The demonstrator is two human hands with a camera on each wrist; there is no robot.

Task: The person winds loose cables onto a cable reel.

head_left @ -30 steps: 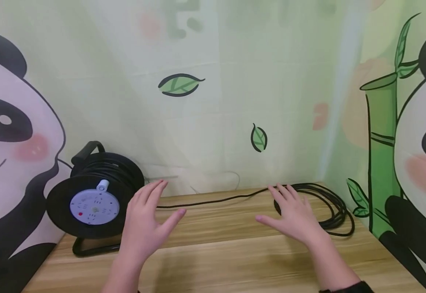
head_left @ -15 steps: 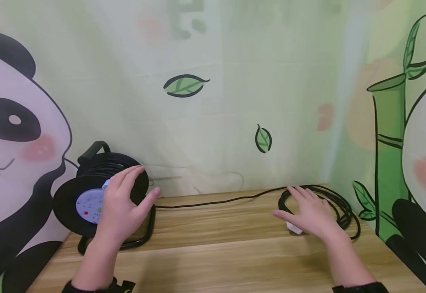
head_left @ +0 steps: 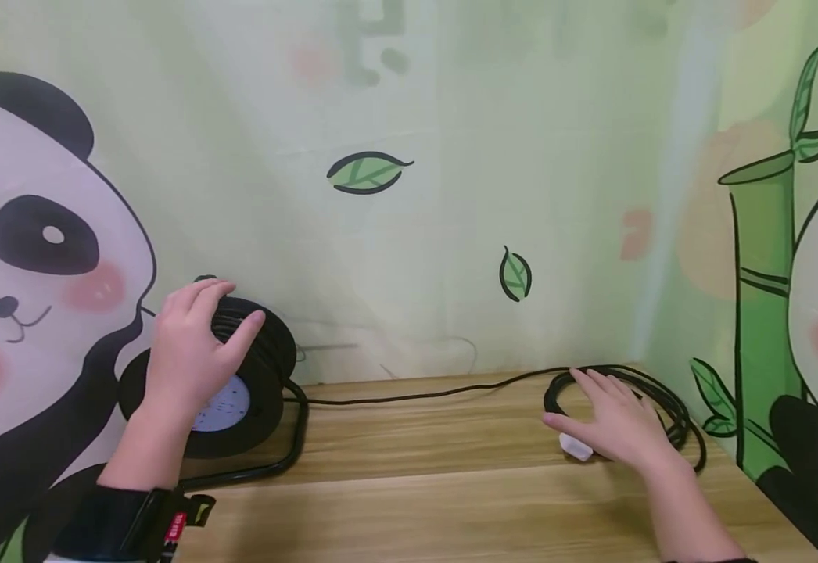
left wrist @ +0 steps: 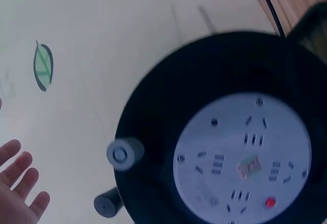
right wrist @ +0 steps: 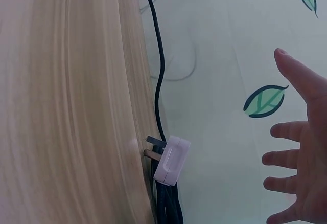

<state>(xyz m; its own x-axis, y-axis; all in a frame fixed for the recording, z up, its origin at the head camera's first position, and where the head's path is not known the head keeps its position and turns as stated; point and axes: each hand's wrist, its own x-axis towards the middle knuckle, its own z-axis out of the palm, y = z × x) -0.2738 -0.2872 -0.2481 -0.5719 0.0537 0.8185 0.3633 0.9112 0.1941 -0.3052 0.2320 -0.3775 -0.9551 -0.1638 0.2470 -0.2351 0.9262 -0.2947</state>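
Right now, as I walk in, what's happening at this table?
A person has both hands open. The left hand is held near a cable reel, the right hand near coiled black cable and its white plug. Neither grips anything. One strand runs between reel and coil.

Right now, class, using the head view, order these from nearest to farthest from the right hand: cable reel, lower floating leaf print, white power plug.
1. White power plug, just left of the right hand
2. Lower floating leaf print, upper left
3. Cable reel, far left
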